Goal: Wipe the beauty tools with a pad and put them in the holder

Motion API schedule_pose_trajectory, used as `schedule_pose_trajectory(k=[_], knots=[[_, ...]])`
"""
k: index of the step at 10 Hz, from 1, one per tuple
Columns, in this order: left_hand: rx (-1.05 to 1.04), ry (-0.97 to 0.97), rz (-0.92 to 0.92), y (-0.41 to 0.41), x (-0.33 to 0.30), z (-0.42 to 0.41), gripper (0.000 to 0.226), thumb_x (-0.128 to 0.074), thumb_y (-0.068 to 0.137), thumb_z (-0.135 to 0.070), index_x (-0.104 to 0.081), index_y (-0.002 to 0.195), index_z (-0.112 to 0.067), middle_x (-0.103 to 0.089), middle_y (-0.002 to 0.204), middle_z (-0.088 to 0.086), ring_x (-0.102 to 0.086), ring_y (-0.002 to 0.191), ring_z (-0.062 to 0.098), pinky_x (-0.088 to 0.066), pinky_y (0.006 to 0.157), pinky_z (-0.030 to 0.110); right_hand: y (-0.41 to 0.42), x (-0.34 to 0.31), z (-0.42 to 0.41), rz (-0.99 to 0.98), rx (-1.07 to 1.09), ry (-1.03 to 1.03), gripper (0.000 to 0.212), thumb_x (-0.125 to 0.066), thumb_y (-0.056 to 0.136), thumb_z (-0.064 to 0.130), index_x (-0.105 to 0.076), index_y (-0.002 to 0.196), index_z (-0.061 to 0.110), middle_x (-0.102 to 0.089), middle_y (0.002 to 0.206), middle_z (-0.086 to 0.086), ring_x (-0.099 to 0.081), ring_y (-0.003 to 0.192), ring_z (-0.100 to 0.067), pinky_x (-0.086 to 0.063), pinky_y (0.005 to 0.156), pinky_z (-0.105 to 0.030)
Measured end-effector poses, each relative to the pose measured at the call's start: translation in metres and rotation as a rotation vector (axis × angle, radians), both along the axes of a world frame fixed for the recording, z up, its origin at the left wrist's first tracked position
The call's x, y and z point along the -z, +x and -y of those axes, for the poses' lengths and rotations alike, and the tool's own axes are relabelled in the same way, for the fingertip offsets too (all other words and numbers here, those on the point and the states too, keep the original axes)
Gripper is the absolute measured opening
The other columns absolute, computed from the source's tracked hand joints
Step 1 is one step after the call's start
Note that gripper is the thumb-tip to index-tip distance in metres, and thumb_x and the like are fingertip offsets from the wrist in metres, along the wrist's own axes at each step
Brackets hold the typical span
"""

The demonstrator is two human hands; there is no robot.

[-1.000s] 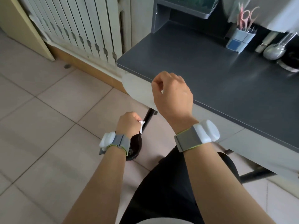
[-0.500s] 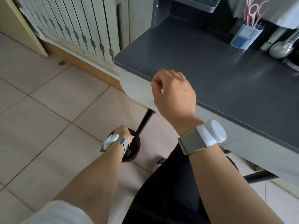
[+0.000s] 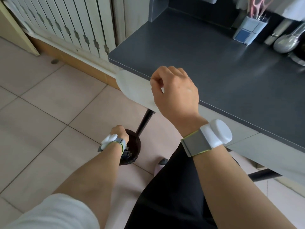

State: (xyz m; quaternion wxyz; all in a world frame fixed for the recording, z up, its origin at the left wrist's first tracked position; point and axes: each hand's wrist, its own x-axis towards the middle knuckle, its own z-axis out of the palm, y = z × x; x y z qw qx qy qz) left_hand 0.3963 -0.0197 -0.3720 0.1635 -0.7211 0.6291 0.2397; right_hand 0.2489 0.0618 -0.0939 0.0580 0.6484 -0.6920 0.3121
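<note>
Left hand (image 3: 119, 131) is down at the rim of the small dark round bin (image 3: 134, 143) on the tiled floor, near left of the counter leg; fingers are hidden behind the wrist, so can't tell if it grips anything or if the pad is there. Right hand (image 3: 175, 93) hovers over the near edge of the dark grey counter (image 3: 222, 76), fingers curled in, nothing visible in them. Pale blue square-patterned holder (image 3: 250, 31) stands far right on the counter, with pink-handled scissors (image 3: 259, 4) and thin metal tools upright in it, well apart from both hands.
</note>
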Motion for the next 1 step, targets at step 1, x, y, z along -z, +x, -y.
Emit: schedule_pose_trajectory(k=[1], knots=[[0.104,-0.012,0.04,0.0026,0.0021,0.0047,0.019,-0.06,0.092,-0.02,-0.071,0.099,-0.007,-0.074,0.105,0.009,-0.071,0.097,0.026,-0.045,0.066,0.025,0.0004,-0.0003,0.0019,0.011,-0.001,-0.016,0.015,-0.052,0.095,0.02,-0.065,0.087,0.017,-0.063,0.081,0.003,-0.055,0.082,-0.022,-0.047,0.064,-0.036]])
